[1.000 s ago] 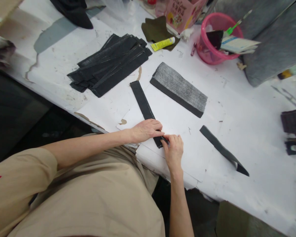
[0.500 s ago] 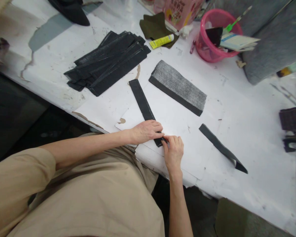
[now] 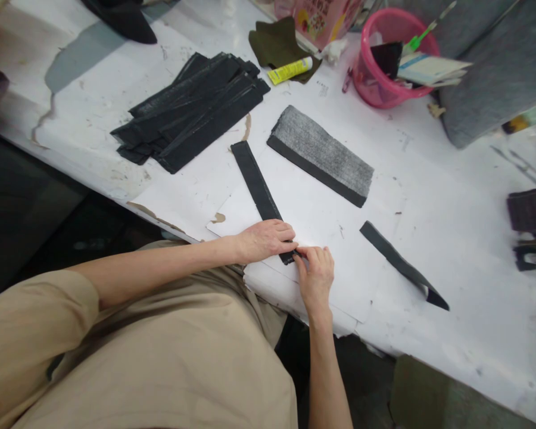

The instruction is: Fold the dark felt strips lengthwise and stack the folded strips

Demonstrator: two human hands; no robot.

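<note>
The left hand [image 3: 268, 240] and right hand [image 3: 317, 273] meet over the white counter [image 3: 455, 196], a black pile [image 3: 196, 113] and smaller gray piece [image 3: 324, 152] within reach; the left clamps down a narrow strip [image 3: 256, 180], apparently steadying it, while the right pinches its near end.

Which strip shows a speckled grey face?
The wide strip, right of the black pile; the strip under the left hand and the thin loose strip look dark.
</note>
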